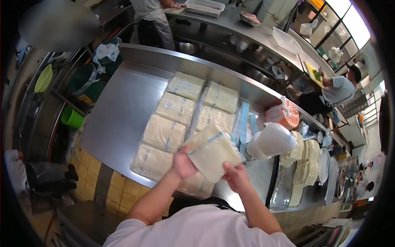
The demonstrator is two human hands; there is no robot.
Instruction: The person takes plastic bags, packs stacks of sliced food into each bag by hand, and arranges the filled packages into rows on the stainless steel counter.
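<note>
Between both hands I hold a pack of pale flat sheets (pixel 214 154) in clear plastic with a blue printed strip, tilted above the steel table (pixel 123 99). My left hand (pixel 184 164) grips its left edge. On the lower right corner, the thumb and fingers of my right hand (pixel 236 177) are closed. Beneath and beyond it lie several similar wrapped packs (pixel 164 132) in two columns. One in the left column carries a white label (pixel 168 105). The held pack partly hides those in the near right column.
Right of the packs are blue strips (pixel 244 123), a white plastic bag (pixel 272 140), an orange bagged bundle (pixel 282 114) and stacked pale pieces (pixel 307 162). A raised steel rim (pixel 152 57) edges the far side. Co-workers stand at the back counter (pixel 263 39). Bins (pixel 86 80) stand at left.
</note>
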